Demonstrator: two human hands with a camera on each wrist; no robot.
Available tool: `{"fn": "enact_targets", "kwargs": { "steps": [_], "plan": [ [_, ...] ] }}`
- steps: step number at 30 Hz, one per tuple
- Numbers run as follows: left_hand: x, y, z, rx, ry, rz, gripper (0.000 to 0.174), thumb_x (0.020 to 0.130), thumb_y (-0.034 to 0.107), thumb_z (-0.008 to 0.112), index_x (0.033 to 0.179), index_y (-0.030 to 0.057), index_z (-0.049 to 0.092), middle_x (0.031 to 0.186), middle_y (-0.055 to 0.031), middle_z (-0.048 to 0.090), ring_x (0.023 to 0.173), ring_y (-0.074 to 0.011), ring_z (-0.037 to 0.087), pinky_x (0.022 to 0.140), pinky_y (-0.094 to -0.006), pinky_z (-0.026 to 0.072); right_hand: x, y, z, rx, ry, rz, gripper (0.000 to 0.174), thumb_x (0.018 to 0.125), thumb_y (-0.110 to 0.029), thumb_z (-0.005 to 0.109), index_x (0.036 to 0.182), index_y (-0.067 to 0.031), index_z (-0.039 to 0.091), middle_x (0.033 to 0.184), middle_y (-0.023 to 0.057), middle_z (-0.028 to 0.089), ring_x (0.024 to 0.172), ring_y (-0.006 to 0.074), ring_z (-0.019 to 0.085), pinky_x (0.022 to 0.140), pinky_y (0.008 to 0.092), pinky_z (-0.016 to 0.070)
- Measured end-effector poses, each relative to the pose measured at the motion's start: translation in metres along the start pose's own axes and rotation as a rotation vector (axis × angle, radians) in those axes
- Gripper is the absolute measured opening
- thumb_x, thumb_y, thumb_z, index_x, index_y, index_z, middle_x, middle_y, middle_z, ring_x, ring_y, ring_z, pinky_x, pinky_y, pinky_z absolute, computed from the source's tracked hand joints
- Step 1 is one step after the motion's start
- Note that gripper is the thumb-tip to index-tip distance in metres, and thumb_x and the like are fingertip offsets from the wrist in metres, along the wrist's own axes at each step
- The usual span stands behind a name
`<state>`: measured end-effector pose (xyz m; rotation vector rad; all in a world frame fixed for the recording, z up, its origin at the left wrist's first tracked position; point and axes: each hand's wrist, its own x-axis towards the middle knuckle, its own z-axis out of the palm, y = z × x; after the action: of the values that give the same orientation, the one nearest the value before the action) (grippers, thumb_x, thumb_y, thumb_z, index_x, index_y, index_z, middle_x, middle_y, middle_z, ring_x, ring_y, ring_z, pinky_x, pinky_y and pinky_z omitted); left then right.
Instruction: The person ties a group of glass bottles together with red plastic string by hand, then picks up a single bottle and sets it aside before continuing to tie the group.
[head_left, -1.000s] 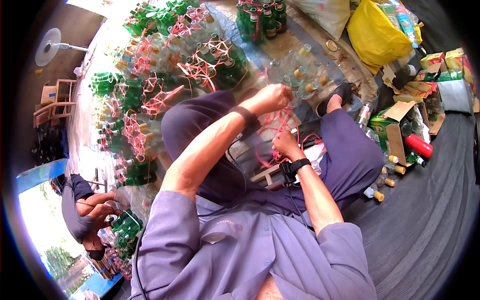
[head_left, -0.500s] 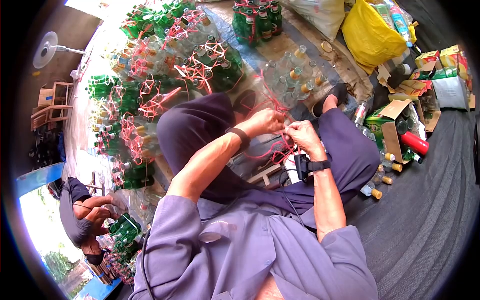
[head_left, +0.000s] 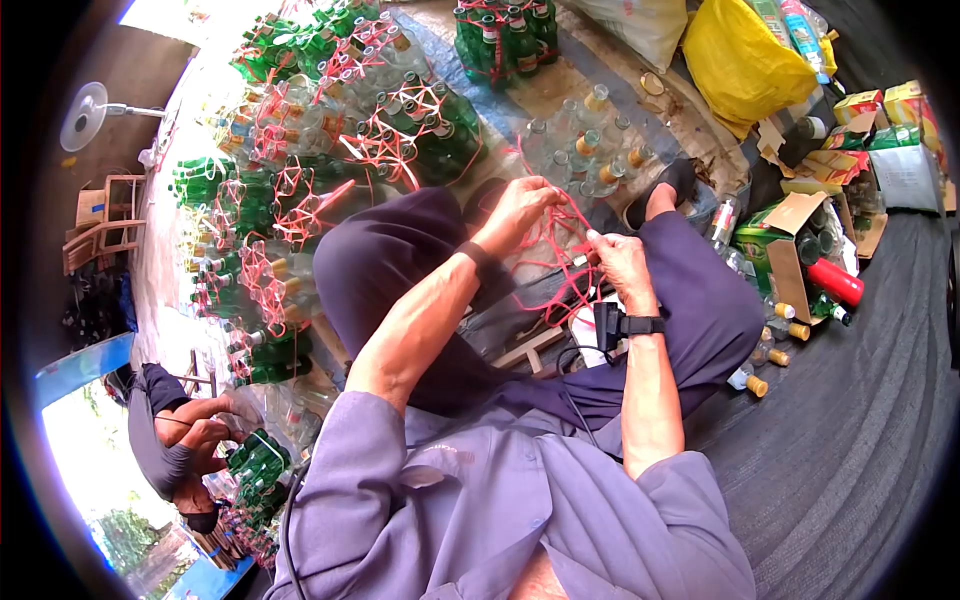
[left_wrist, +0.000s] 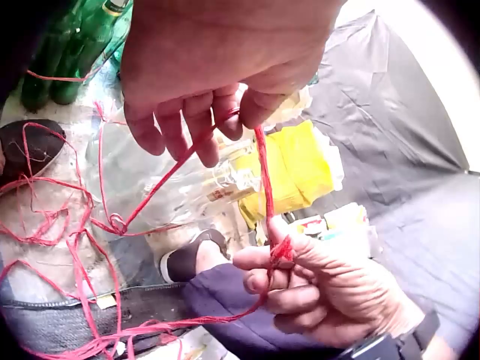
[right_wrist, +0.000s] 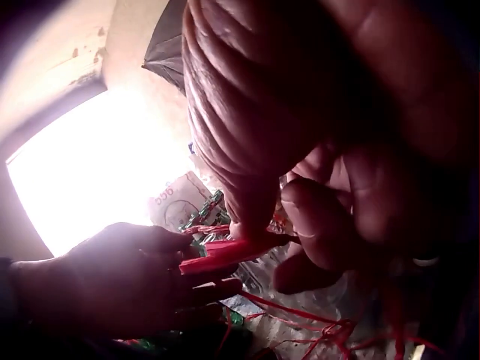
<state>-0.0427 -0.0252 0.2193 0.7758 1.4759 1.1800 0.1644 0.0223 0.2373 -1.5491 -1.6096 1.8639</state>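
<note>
In the head view, my left hand (head_left: 518,213) and right hand (head_left: 622,262) are a little apart above my crossed legs, with tangled red string (head_left: 574,292) hanging between and below them. My left thumb and index finger pinch one strand, the other fingers loosely bent, as the left wrist view shows. A taut length of red string (left_wrist: 265,176) runs from there to the right hand (left_wrist: 334,289). The right thumb and forefinger pinch it beside a short frayed tuft (left_wrist: 282,250). In the right wrist view, a flat red end (right_wrist: 217,255) sticks out past the right thumb.
Clear glass bottles (head_left: 560,150) stand just beyond my hands. Green bottles bound with red string (head_left: 445,130) crowd the left. A yellow sack (head_left: 745,65) and an open carton (head_left: 790,235) of bottles are at right. Another person (head_left: 170,430) sits bent over bottles at far left.
My hands came together at the string half a second ago, then moved apart, the left one up and left. The string between them is now stretched.
</note>
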Motion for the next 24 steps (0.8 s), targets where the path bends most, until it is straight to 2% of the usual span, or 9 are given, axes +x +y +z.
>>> {"fn": "enact_targets", "kwargs": {
  "steps": [2, 7, 11, 13, 16, 18, 21, 23, 24],
  "plan": [
    [0.005, 0.002, -0.004, 0.002, -0.024, 0.03, 0.025, 0.089, 0.022, 0.059, 0.089, -0.0021, 0.067, 0.091, -0.0086, 0.071, 0.088, -0.0153, 0.065, 0.08, -0.0288, 0.0493, 0.003, 0.008, 0.002, 0.045, -0.031, -0.014, 0.038, 0.091, -0.031, 0.067, 0.076, 0.0034, 0.067, 0.064, 0.0024, 0.061, 0.058, 0.0092, 0.051, 0.058, 0.0282, 0.0427],
    [0.007, 0.006, -0.004, -0.097, 0.037, -0.086, 0.025, 0.09, 0.023, 0.057, 0.088, -0.0008, 0.066, 0.088, -0.0086, 0.07, 0.084, -0.015, 0.065, 0.076, -0.0289, 0.0494, 0.009, 0.025, 0.007, 0.05, -0.009, -0.064, 0.031, 0.091, -0.026, 0.066, 0.082, 0.004, 0.07, 0.069, 0.0039, 0.065, 0.064, 0.0096, 0.055, 0.062, 0.0273, 0.0443],
    [0.012, -0.002, 0.002, -0.127, -0.018, -0.154, 0.028, 0.094, 0.03, 0.056, 0.095, 0.0039, 0.066, 0.09, -0.0048, 0.069, 0.089, -0.0158, 0.066, 0.08, -0.0295, 0.0497, 0.03, 0.049, 0.014, 0.087, 0.11, 0.054, 0.029, 0.086, -0.025, 0.065, 0.08, 0.0032, 0.071, 0.065, 0.0025, 0.063, 0.06, 0.0117, 0.055, 0.059, 0.0281, 0.0437],
    [0.01, 0.001, 0.008, -0.168, -0.034, -0.159, 0.027, 0.094, 0.029, 0.057, 0.095, 0.0039, 0.066, 0.09, -0.0054, 0.069, 0.088, -0.0154, 0.066, 0.08, -0.0294, 0.0498, 0.038, 0.054, 0.02, 0.211, 0.126, 0.126, 0.027, 0.084, -0.024, 0.065, 0.077, 0.0015, 0.071, 0.06, 0.0001, 0.058, 0.053, 0.0107, 0.051, 0.051, 0.028, 0.0385],
    [0.011, 0.004, 0.015, -0.244, -0.04, -0.178, 0.027, 0.095, 0.028, 0.057, 0.096, 0.0032, 0.067, 0.09, -0.0065, 0.069, 0.086, -0.015, 0.066, 0.079, -0.0291, 0.0503, 0.048, 0.058, 0.027, 0.342, 0.116, 0.284, 0.027, 0.091, -0.026, 0.064, 0.077, -0.0027, 0.067, 0.056, -0.0061, 0.05, 0.04, 0.0027, 0.039, 0.036, 0.0192, 0.0238],
    [0.013, 0.004, 0.019, -0.279, -0.031, -0.196, 0.028, 0.095, 0.028, 0.057, 0.097, 0.0025, 0.067, 0.091, -0.0071, 0.069, 0.086, -0.015, 0.066, 0.079, -0.029, 0.0506, 0.054, 0.056, 0.033, 0.343, 0.108, 0.262, 0.027, 0.091, -0.026, 0.064, 0.077, -0.0031, 0.067, 0.056, -0.0061, 0.05, 0.041, 0.0027, 0.039, 0.036, 0.0195, 0.0243],
    [0.016, 0.001, 0.024, -0.375, -0.029, -0.2, 0.03, 0.095, 0.026, 0.056, 0.109, 0.0012, 0.067, 0.094, -0.008, 0.07, 0.088, -0.0148, 0.066, 0.081, -0.0288, 0.0509, 0.056, 0.051, 0.04, 0.422, 0.088, 0.278, 0.027, 0.091, -0.027, 0.064, 0.076, -0.0045, 0.066, 0.056, -0.0066, 0.048, 0.042, 0.0029, 0.038, 0.037, 0.0202, 0.0244],
    [0.016, -0.002, 0.027, -0.331, -0.101, -0.082, 0.035, 0.095, 0.022, 0.054, 0.123, 0.0016, 0.062, 0.097, -0.0082, 0.07, 0.089, -0.0147, 0.066, 0.082, -0.0283, 0.0513, 0.06, 0.051, 0.045, 0.448, 0.093, 0.265, 0.026, 0.09, -0.026, 0.064, 0.076, -0.0049, 0.066, 0.056, -0.0069, 0.048, 0.042, 0.0029, 0.037, 0.038, 0.0206, 0.0242],
    [0.019, -0.006, 0.025, -0.294, -0.126, -0.11, 0.038, 0.094, 0.014, 0.053, 0.13, 0.0019, 0.058, 0.098, -0.0083, 0.069, 0.088, -0.0148, 0.066, 0.083, -0.0284, 0.0517, 0.059, 0.048, 0.047, 0.499, 0.091, 0.261, 0.023, 0.088, -0.026, 0.065, 0.076, -0.0059, 0.067, 0.057, -0.0071, 0.048, 0.042, 0.0028, 0.036, 0.038, 0.0208, 0.024]
  ]
}}
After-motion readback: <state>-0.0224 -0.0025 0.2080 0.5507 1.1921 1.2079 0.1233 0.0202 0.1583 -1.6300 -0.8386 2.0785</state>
